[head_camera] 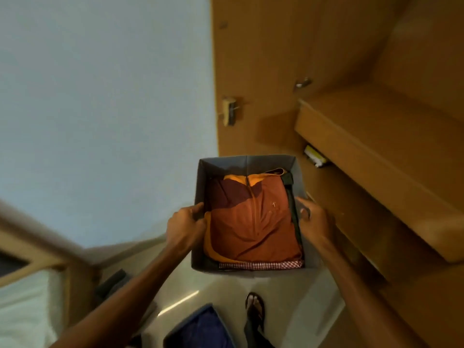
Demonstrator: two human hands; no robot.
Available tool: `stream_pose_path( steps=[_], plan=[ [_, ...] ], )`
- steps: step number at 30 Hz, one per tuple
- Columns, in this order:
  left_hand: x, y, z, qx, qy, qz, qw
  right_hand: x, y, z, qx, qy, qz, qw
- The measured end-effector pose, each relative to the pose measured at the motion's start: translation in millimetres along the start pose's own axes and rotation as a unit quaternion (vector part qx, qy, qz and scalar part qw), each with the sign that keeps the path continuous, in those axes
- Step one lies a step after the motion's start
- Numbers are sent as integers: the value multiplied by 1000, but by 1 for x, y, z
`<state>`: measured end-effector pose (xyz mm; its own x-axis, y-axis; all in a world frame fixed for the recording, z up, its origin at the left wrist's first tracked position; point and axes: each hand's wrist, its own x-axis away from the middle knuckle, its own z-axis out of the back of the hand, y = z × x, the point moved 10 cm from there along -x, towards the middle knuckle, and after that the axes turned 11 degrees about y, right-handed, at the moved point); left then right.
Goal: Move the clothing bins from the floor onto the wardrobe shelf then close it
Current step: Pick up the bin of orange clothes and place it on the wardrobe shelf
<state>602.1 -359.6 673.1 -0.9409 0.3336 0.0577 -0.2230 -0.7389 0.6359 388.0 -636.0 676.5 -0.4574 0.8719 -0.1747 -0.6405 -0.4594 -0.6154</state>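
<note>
Presently:
Bin [251, 163]: lifted, beside open wardrobe [376, 136].
Left hand [185, 222]: fingers curled over left rim.
Right hand [312, 218]: fingers clasping right rim.

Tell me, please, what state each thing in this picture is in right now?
Grey bin: lifted off the floor, held by both side walls, full of folded clothes.
Orange garment: folded, on top in the grey bin.
Left hand: closed on the bin's left wall.
Right hand: closed on the bin's right wall.
Wardrobe door: open.
Wardrobe shelf: bare where visible.
Blue bin: on the floor.
</note>
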Motion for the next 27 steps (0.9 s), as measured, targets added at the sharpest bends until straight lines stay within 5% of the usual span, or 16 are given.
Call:
stream_pose_path(
  steps=[11, 27],
  plan=[
    [-146, 299, -113, 69, -61, -181, 979, -222, 75, 152, 9, 166, -56, 984],
    [-194, 576, -289, 70, -206, -412, 885, -310, 193, 263, 81, 270, -202, 938]
  ],
)
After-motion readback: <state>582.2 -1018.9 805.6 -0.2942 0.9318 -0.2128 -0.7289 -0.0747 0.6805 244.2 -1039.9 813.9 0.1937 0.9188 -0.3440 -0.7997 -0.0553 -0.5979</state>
